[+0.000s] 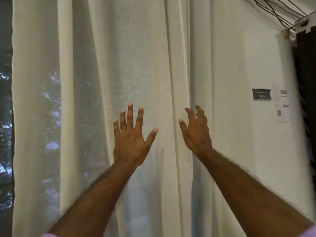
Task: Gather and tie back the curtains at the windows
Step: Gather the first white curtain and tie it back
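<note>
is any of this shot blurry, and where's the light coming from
Head view: the right hand and both forearms are motion-smeared, the left hand sharper; daylight glows through the curtain, the window at far left dark; wide-angle bend at the edges.

The scene is dim and soft, with a warm yellowish cast on the wall (239, 134); cooler bluish light filters through the sheer curtain (119, 65), brightest in patches low on its left folds; the uncovered window strip (6, 117) at the far left is dark with pale blotches of foliage; the picture is grainy and smeared throughout; the right hand (196, 132) shows motion blur at its curled fingers; the left hand (131, 139) is sharper; straight lines bow near the edges; the far right edge falls nearly black.
</note>
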